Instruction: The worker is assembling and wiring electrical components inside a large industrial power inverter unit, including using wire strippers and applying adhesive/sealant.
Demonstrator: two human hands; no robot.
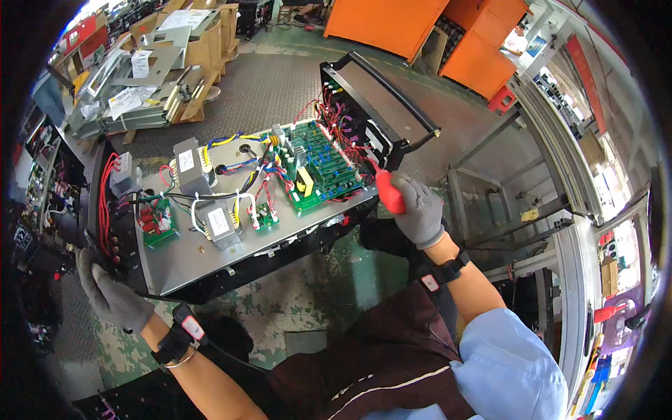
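Note:
An opened electrical chassis with a bare metal plate (pixel 175 264) lies across in front of me. My right hand (pixel 420 210), in a grey glove, is closed around the red handle of a screwdriver (pixel 389 193) at the chassis's right end, beside the black front panel (pixel 383 140) with its bundled red wires. A large green circuit board (pixel 318 168) is mounted just left of it. My left hand (pixel 112 297), also gloved, lies with fingers stretched along the near left corner, against the black end panel (pixel 119 262). Transformers (pixel 187 166) and small green boards sit on the plate.
A black bar handle (pixel 392 94) juts from the right panel. Another wired chassis (pixel 49 168) stands at far left. Stacked sheet-metal parts (pixel 150 80) lie on a pallet behind. A metal frame rack (pixel 504 189) stands at right, and orange cabinets (pixel 385 24) at the back.

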